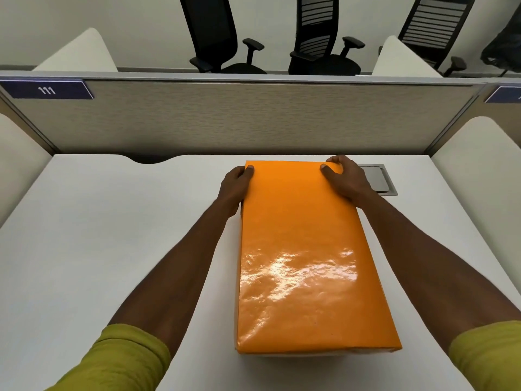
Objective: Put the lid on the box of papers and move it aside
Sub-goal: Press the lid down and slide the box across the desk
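Lid (pixel 304 249) seated on box, left hand (pixel 232 190) and right hand (pixel 345 179) clasping its far corners

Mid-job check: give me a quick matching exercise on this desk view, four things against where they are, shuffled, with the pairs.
Things:
1. left hand
2. right hand
3. orange lid
4. grey desk hatch

Places:
A. set flush in the desk, just right of the box's far end
B. gripping the lid's far left corner
C. covering the box
D. gripping the lid's far right corner

Pairs: 1-B, 2-D, 3-C, 4-A
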`<state>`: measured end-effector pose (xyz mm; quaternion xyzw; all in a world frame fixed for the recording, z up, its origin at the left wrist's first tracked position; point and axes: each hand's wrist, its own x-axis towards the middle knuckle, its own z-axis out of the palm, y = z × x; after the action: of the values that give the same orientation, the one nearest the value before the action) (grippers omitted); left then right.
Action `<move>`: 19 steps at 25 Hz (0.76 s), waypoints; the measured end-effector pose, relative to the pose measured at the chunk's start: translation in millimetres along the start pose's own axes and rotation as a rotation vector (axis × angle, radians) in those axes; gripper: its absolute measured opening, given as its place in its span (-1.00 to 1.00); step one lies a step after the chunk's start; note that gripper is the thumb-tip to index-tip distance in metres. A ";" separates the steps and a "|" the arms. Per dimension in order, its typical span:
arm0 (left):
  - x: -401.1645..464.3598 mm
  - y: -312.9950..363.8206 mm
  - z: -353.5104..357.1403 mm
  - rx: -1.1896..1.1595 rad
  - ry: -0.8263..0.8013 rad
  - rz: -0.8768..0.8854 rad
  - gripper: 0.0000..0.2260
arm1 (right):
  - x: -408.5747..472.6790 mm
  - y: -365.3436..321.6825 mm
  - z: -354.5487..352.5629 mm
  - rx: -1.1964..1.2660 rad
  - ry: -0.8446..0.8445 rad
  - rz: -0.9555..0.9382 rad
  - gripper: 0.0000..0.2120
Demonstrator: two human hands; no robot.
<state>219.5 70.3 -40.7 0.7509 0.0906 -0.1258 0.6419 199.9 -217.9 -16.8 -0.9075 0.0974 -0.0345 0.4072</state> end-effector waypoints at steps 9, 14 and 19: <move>1.4 -5.4 -11.2 0.100 -0.030 0.069 -0.53 | 1.7 -2.9 11.8 -0.070 -0.010 -0.012 -0.54; -2.6 -6.7 -7.7 0.215 -0.011 0.062 -0.48 | -0.7 -1.3 17.9 -0.082 0.010 0.024 -0.53; -7.7 -5.1 -8.6 0.258 -0.012 0.098 -0.53 | -1.2 -6.6 13.1 -0.068 -0.053 0.089 -0.55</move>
<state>211.2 79.8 -41.9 0.8301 0.0330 -0.1096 0.5458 201.6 -203.8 -20.6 -0.9162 0.1279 0.0108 0.3796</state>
